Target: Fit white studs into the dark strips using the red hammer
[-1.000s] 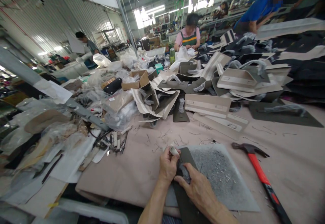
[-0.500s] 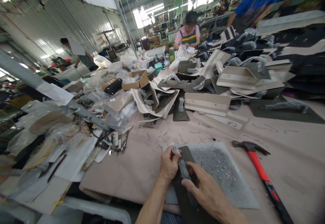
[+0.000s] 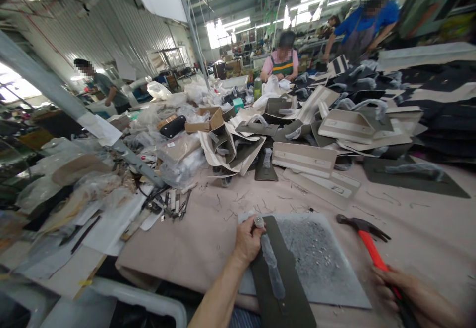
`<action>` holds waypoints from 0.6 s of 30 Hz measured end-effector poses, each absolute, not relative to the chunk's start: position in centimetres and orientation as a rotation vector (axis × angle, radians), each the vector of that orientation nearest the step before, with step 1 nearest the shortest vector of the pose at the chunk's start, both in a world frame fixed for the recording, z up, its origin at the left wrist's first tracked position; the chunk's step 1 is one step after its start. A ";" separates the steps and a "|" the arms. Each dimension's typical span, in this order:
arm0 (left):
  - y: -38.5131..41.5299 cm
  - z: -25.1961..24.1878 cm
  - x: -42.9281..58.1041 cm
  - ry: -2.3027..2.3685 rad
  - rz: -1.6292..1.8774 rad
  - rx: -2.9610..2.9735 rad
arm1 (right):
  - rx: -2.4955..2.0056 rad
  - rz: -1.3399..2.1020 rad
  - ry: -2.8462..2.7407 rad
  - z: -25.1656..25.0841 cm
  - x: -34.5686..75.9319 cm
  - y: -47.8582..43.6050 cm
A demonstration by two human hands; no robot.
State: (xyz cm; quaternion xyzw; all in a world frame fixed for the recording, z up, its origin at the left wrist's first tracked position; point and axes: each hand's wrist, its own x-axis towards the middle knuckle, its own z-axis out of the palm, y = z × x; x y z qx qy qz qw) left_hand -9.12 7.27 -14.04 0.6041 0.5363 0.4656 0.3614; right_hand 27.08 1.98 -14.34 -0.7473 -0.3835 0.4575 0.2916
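Observation:
My left hand (image 3: 247, 243) pinches a short, pale cylinder with a round metal top (image 3: 259, 221), upright at the far end of a plastic-wrapped handle (image 3: 272, 268). That handle is fixed to a long dark olive panel (image 3: 297, 296), which lies partly over a grey, scuffed board (image 3: 320, 253). To the right, my right hand (image 3: 390, 288), somewhat blurred, is closed around the grip of a claw hammer (image 3: 372, 251) with a red and black handle. The hammer head rests on the table, claw pointing right. What lies under the cylinder is hidden by my left fingers.
Beige and olive panels with wrapped handles (image 3: 305, 159) are heaped across the table's far side. Small metal tools (image 3: 174, 204) and plastic bags (image 3: 178, 162) lie left, near a slanted metal post (image 3: 137, 162). Thread scraps dot the tabletop (image 3: 201, 248). Several people work beyond.
My right hand has left the wrapped handle and moved right onto the hammer's grip. My left hand stays on the cylinder, and more of the panel shows.

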 end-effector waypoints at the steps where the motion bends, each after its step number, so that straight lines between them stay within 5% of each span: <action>1: 7.2 -14.1 -9.1 1.381 1.200 1.559 | -1.919 1.354 -0.874 -12.9 26.1 2.2; 4: 7.2 -14.2 -9.2 1.382 1.203 1.568 | -1.868 1.428 -0.678 -8.2 22.6 3.0; 10: 7.2 -14.9 -9.3 1.365 1.199 1.567 | -1.622 0.540 -1.875 -5.1 15.5 4.3; 13: 7.2 -15.0 -9.3 1.368 1.200 1.570 | -1.482 0.381 -2.233 -5.2 13.8 5.2; 18: 7.2 -14.7 -9.4 1.363 1.172 1.593 | -1.433 0.239 -2.117 0.1 13.8 5.9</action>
